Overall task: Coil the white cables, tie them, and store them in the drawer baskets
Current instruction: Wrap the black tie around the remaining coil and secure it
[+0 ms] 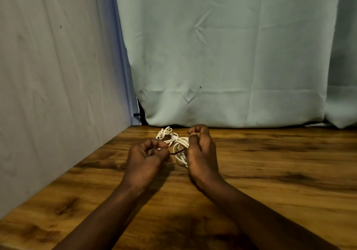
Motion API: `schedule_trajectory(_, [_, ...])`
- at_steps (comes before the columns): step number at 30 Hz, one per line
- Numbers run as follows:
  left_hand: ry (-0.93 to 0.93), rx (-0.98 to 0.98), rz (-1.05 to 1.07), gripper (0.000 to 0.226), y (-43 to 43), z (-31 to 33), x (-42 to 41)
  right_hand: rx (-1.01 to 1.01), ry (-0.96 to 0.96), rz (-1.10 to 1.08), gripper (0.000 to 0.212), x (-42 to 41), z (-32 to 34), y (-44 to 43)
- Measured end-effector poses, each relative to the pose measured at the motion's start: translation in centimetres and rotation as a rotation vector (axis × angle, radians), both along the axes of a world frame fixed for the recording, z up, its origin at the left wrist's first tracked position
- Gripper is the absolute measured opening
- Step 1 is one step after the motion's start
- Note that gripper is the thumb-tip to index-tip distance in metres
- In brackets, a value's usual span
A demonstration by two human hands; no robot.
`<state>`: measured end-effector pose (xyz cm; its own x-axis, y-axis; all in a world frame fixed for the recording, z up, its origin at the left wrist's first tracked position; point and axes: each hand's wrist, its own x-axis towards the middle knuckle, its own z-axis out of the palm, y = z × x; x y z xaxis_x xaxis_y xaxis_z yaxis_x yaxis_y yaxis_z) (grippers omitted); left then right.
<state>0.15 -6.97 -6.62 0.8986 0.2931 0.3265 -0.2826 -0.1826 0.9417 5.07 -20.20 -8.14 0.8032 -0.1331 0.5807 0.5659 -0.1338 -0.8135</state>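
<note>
Tying is the step in hand: left hand point(147, 156) and right hand point(200, 149) each pinch an end of a dark tie point(177, 151) stretched across the white cable coil point(178, 145) lying on the surface point(270, 172) between them, at the view's 6 o'clock. Another coil point(165, 133), already bound, lies just beyond at 11 o'clock. Next: cinch it snug; no drawer baskets in view.

White cable point(174, 143) lies coiled, knotted mid-bundle, on the table.

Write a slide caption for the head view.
Both hands stretch a dark tie across coiled white cables.

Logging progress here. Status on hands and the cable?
Left hand and right hand pinch a dark tie across the white cable bundle. Bundle on wooden table. No drawer baskets in view.
</note>
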Motion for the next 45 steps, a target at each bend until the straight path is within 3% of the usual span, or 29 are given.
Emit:
schedule_trajectory(4, [0.012, -0.011, -0.048, 0.01, -1.0, -0.1, 0.4, 0.005, 0.024, -0.004, 0.016, 0.6, -0.3, 0.0])
schedule_trajectory(10, [-0.083, -0.261, -0.111, 0.013, -3.9, -0.1, 1.3, 0.134, 0.09, 0.033, 0.011, 1.5, -0.4, -0.1])
schedule_trajectory(17, [-0.182, -0.083, -0.142, 0.008, -5.2, -1.1, 4.2, 0.375, 0.3, 0.026, 0.019, 3.8, -0.1, -1.8])
schedule_trajectory(22, [-0.187, 0.027, -0.197, 0.014, -5.3, -2.0, 5.3, 0.29, 0.278, 0.036, 0.025, 4.6, -0.4, -2.8])
schedule_trajectory(27, [-0.152, 0.064, -0.463, 0.021, -4.2, -1.5, 4.7, 0.263, 0.26, -0.001, 0.025, 5.0, -0.3, -3.6])
schedule_trajectory(30, [-0.209, 0.065, -0.442, 0.01, -4.0, -1.2, 4.1, 0.255, 0.246, -0.009, 0.027, 5.4, -0.7, -3.7])
schedule_trajectory(35, [-0.294, -0.012, -0.369, 0.016, -4.0, -0.9, 4.4, 0.049, 0.123, -0.063, 0.024, 5.0, -0.8, -3.4])
schedule_trajectory(41, [-0.268, -0.172, -0.313, 0.019, -3.1, -0.5, 5.5, -0.121, 0.067, -0.08, 0.029, 4.4, -1.1, -3.0])
schedule_trajectory(45, [-0.323, 0.005, -0.287, 0.012, -2.9, -0.7, 5.7, -0.233, 0.008, -0.132, 0.028, 4.3, -1.2, -3.0])
